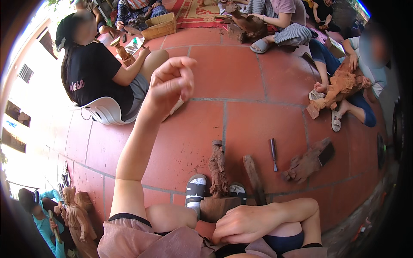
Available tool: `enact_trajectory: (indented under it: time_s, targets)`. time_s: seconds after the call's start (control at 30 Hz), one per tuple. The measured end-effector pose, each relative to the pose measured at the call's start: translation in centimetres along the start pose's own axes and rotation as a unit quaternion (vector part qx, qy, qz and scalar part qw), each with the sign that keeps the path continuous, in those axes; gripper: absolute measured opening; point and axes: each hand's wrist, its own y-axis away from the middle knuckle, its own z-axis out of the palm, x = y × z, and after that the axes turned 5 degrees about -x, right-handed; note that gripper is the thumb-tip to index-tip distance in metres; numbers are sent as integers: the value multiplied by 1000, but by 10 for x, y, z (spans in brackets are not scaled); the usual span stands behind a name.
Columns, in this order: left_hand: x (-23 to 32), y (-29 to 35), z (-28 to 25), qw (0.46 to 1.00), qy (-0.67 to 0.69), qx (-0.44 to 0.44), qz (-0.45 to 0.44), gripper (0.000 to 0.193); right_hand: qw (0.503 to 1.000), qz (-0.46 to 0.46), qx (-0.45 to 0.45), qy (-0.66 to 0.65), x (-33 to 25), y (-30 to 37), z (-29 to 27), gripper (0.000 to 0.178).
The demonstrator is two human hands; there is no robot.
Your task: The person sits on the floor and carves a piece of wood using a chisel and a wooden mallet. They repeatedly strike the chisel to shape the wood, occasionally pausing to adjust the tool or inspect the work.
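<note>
My left hand [172,81] is raised out ahead over the tiles, fingers loosely bent and apart, with nothing in it. My right hand [249,220] rests limply across my lap by my right knee; its fingers droop and their tips are partly hidden, and I see nothing held. Between my sandalled feet a dark carved wooden figure [218,170] stands upright on a wooden block [215,208]. Just right of it lies a long wooden stick or mallet [254,178]. A dark-handled chisel [273,154] and a second carved wood piece [307,163] lie farther right on the floor.
A person in black [97,64] sits on a white plastic stool [105,111] at the left. At the right, another person holds a large carving [342,86]. A woven basket [160,26], a red mat [198,15] and more seated people are at the back; a tall carved figure [77,215] stands lower left.
</note>
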Motion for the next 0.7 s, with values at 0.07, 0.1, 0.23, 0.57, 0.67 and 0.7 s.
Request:
enact_trajectory:
  time_s: [0.07, 0.1, 0.23, 0.57, 0.67, 0.7]
  targets:
    - [-25, -1, -52, 984, 16, 165, -58, 46, 1000, -5, 6, 6, -3, 1, -1, 9]
    - [-36, 1, -69, 976, 9, 198, -91, 49, 1000, -7, 9, 6, -3, 2, -1, 9]
    - [-61, 13, -96, 942, 24, 278, -186, 59, 1000, -2, 11, -9, -1, 5, -1, 9]
    - [-75, -5, -87, 917, -44, 275, -287, 67, 999, 21, 22, 43, -1, -4, -4, 22]
    - [-79, -54, -71, 914, -126, 231, -307, 75, 969, 104, 78, 211, -4, -8, -7, 27]
    - [-75, -69, -64, 896, -187, 215, -341, 78, 937, 117, 97, 315, 1, -9, -4, 26]
